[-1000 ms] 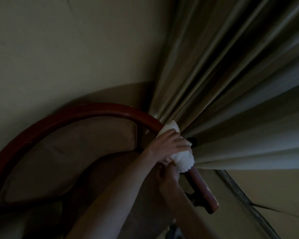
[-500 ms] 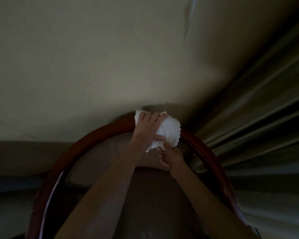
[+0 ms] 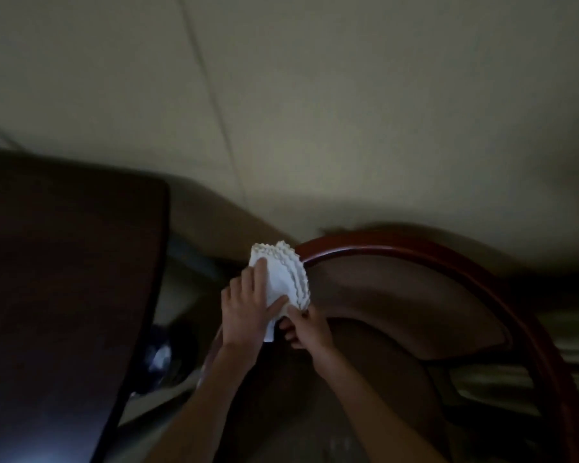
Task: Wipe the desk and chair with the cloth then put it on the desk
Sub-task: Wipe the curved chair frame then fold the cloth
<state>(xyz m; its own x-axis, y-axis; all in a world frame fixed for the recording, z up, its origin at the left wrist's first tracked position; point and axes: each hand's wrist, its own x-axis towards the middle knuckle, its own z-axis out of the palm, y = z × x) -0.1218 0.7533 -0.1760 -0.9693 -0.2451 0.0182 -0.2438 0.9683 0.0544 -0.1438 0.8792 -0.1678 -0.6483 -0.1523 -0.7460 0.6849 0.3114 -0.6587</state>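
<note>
The room is dim. A folded white cloth (image 3: 286, 279) with a scalloped edge lies over the left end of the chair's curved red-brown wooden back rail (image 3: 415, 250). My left hand (image 3: 248, 309) presses flat on the cloth from the left. My right hand (image 3: 306, 329) pinches the cloth's lower corner from below. The chair (image 3: 398, 302) has a brown padded backrest and seat. The dark wooden desk (image 3: 64, 279) fills the left side, apart from the cloth.
A pale wall (image 3: 315, 111) runs behind the chair and desk. Between desk and chair is a narrow gap with dark, unclear objects on the floor (image 3: 163, 355). Striped fabric (image 3: 575, 349) shows at the right edge.
The cloth and both hands have slid along the rail from its right end, over the top, to its left end. The view has swung left, bringing the desk in and losing the curtain.
</note>
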